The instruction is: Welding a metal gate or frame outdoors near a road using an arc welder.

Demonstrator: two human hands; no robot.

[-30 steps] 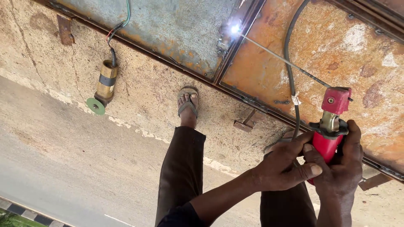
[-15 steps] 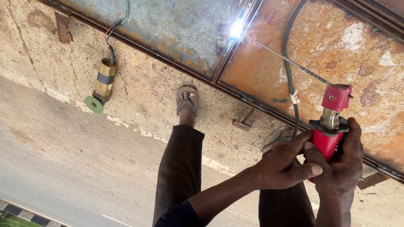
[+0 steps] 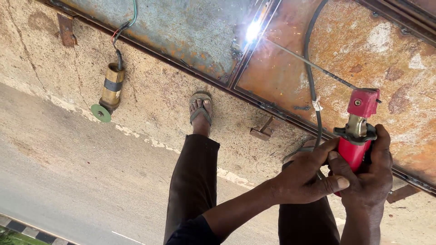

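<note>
Both hands are wrapped around one tool as I watch through the head camera: a red electrode holder point(image 3: 356, 136) standing nearly upright at about four o'clock in the frame. My right hand point(image 3: 370, 174) has its fingers fully curled around the red grip from the far side, nothing loose about it. My left hand point(image 3: 306, 174) comes in from seven o'clock, fingers closed against the near side of the same grip and thumb laid across toward the right hand, so the two touch. The right hand is the one carrying the handle; the left steadies it.

From the holder's clamp head a thin welding rod point(image 3: 309, 63) runs away toward ten o'clock. Its long axis is a shallow diagonal, up and to the left, and its far tip ends in a bright white arc point(image 3: 253, 31) at about twelve o'clock. That arc sits right on the dark seam point(image 3: 240, 68) between a grey-blue metal panel point(image 3: 181, 31) and a rusty orange panel point(image 3: 363, 59). So the working point lies well apart from the hands, up-left along the rod.

A black cable point(image 3: 311, 86) drops down past the holder. An angle grinder point(image 3: 109, 90) with a green disc lies on the concrete floor point(image 3: 91, 172) at nine o'clock, and a sandalled foot point(image 3: 200, 109) rests near centre.
</note>
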